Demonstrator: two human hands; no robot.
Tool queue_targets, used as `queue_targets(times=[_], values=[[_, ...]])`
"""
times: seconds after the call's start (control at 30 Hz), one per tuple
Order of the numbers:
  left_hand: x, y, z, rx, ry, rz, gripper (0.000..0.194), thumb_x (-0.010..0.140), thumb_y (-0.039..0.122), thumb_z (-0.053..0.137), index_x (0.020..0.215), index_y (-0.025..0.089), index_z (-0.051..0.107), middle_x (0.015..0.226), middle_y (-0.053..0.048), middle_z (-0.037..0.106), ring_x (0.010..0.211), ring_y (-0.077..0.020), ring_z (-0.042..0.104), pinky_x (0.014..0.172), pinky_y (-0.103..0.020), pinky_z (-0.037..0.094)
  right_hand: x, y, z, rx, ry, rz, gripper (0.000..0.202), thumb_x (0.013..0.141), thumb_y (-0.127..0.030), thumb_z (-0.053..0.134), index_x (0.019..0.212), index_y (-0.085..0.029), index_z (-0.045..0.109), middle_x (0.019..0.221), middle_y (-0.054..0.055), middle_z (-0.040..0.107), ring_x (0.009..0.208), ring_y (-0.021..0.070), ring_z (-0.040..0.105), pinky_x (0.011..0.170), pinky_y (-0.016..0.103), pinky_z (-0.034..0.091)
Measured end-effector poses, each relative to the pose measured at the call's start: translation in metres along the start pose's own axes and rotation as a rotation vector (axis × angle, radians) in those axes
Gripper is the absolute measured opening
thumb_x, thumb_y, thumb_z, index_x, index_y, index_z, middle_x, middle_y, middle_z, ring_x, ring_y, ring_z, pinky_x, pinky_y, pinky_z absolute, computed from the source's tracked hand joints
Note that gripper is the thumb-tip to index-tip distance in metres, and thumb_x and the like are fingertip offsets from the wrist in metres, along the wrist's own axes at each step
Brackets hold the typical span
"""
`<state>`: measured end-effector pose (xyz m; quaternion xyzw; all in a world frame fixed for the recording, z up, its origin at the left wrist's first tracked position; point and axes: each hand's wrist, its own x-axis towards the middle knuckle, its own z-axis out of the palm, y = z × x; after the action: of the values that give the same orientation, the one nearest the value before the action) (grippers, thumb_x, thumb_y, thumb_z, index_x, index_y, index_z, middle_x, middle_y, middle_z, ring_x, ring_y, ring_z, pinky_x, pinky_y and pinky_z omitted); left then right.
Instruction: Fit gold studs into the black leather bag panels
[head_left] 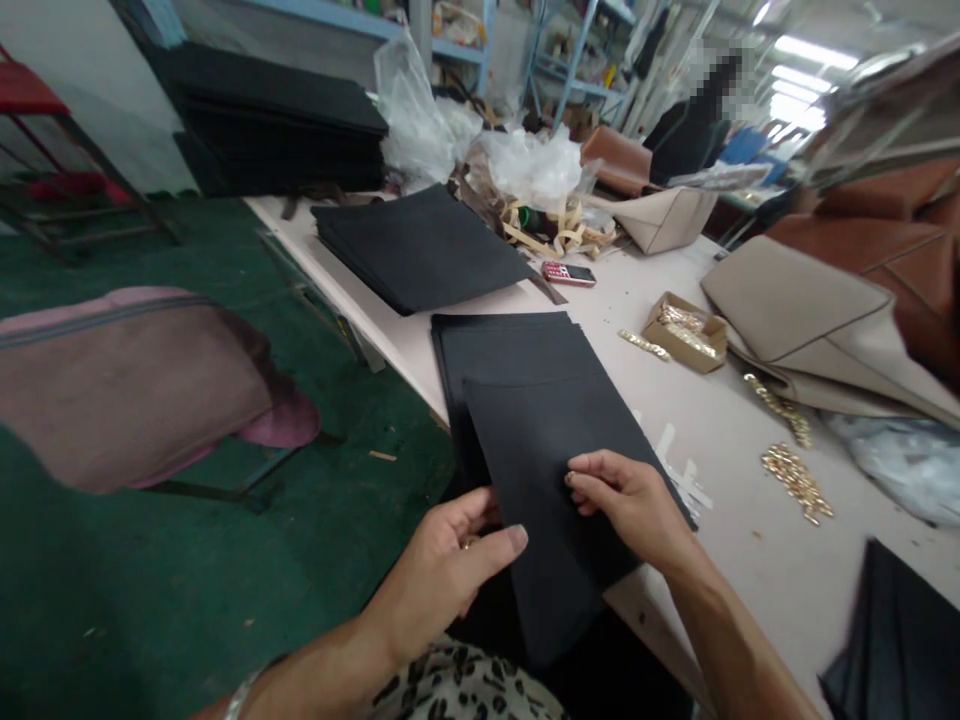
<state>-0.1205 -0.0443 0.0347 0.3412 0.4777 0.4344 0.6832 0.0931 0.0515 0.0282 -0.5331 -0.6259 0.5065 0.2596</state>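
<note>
A flat black sheet (536, 450) lies slanted over a stack of black sheets (517, 345) and juts past the near table edge. My left hand (457, 550) is closed about its left edge, thumb on top and fingertips partly hidden underneath. Over the sheet, my right hand (622, 495) pinches a small gold-coloured metal piece (570, 479) between thumb and forefinger. Similar gold pieces lie in a loose pile (796, 480) at the right, beside a row of gold pieces (780, 408).
A small cardboard box (686, 335) holds more gold pieces. Behind are a red phone (568, 274), another black stack (424, 245) and plastic bags (525, 165). Beige bags (810, 310) stand right, folded black pieces (896, 640) lie near right. A draped chair (142, 385) is left.
</note>
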Motion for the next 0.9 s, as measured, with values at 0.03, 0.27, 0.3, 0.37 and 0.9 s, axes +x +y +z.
queue_targets(times=[0.03, 0.27, 0.3, 0.37, 0.9], values=[[0.005, 0.002, 0.000, -0.004, 0.017, -0.012, 0.037, 0.085, 0.043, 0.068, 0.114, 0.020, 0.067, 0.092, -0.004, 0.069, 0.046, -0.0036, 0.039, 0.035, -0.013, 0.028, 0.005, -0.003, 0.002, 0.044, -0.015, 0.033, 0.031, 0.075, -0.043, 0.074, 0.089, -0.016, 0.071, 0.073, 0.002, 0.068, 0.065, 0.0150, 0.064, 0.058, 0.028, 0.056], [0.034, 0.009, 0.001, -0.145, 0.125, -0.136, 0.029, 0.074, 0.042, 0.073, 0.084, 0.016, 0.064, 0.056, 0.007, 0.052, 0.035, -0.0014, 0.024, 0.030, -0.013, 0.019, 0.020, -0.019, 0.008, 0.021, -0.160, 0.120, 0.020, 0.078, -0.036, 0.069, 0.083, -0.016, 0.071, 0.058, -0.003, 0.059, 0.049, 0.0086, 0.054, 0.047, 0.020, 0.048], [0.035, 0.010, 0.001, -0.174, 0.139, -0.157, 0.029, 0.073, 0.042, 0.073, 0.082, 0.016, 0.063, 0.054, 0.008, 0.050, 0.034, -0.0011, 0.022, 0.030, -0.013, 0.018, 0.020, -0.020, 0.009, 0.014, -0.176, 0.128, 0.019, 0.079, -0.035, 0.068, 0.083, -0.017, 0.071, 0.057, -0.004, 0.058, 0.048, 0.0080, 0.053, 0.046, 0.020, 0.047], [0.036, 0.010, 0.001, -0.223, 0.160, -0.197, 0.031, 0.071, 0.043, 0.075, 0.076, 0.017, 0.060, 0.050, 0.009, 0.046, 0.033, -0.0011, 0.021, 0.030, -0.014, 0.019, 0.020, -0.022, 0.010, -0.003, -0.193, 0.141, 0.017, 0.080, -0.034, 0.067, 0.084, -0.018, 0.071, 0.057, -0.005, 0.057, 0.046, 0.0073, 0.052, 0.045, 0.019, 0.047], [0.036, -0.007, 0.001, -0.212, 0.212, -0.206, 0.042, 0.072, 0.052, 0.073, 0.060, 0.020, 0.049, 0.040, 0.010, 0.037, 0.030, -0.0044, 0.026, 0.030, -0.017, 0.028, 0.021, -0.018, 0.013, 0.100, -0.173, 0.134, 0.023, 0.076, -0.036, 0.073, 0.080, -0.019, 0.058, 0.059, -0.007, 0.057, 0.047, 0.0088, 0.056, 0.042, 0.018, 0.047]])
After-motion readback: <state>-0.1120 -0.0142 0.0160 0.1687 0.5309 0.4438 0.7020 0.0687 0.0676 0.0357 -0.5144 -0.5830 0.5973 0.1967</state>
